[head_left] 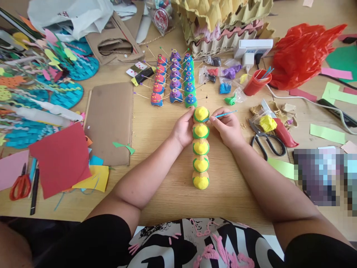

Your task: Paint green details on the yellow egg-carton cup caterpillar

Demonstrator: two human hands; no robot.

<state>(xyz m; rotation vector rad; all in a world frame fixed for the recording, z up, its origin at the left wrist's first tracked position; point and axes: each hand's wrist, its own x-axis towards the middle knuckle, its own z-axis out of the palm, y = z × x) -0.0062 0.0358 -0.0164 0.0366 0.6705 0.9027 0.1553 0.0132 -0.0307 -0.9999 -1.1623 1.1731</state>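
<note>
An egg-carton strip (pixel 200 148) lies on the table, its row of bumps capped in yellow clay with green edging. My left hand (pixel 184 128) grips the strip's far end from the left, the thumb near its top and the other fingers partly hidden by the carton. Pinched in my right hand (pixel 228 128) is a thin blue modelling tool (pixel 223 114). The tool's left tip touches the edge of the farthest yellow bump. Just beyond stand three finished-looking carton caterpillars: a red one (pixel 158 88), a purple one (pixel 175 84) and a blue-and-green one (pixel 189 83).
To the right are black-handled scissors (pixel 267 139), a yellow clay lump (pixel 268 123), a red cup (pixel 257 82) and a red plastic bag (pixel 304 56). Stacked egg trays (pixel 223 22) sit behind. Cardboard (pixel 110 123) and red paper (pixel 63 160) lie left.
</note>
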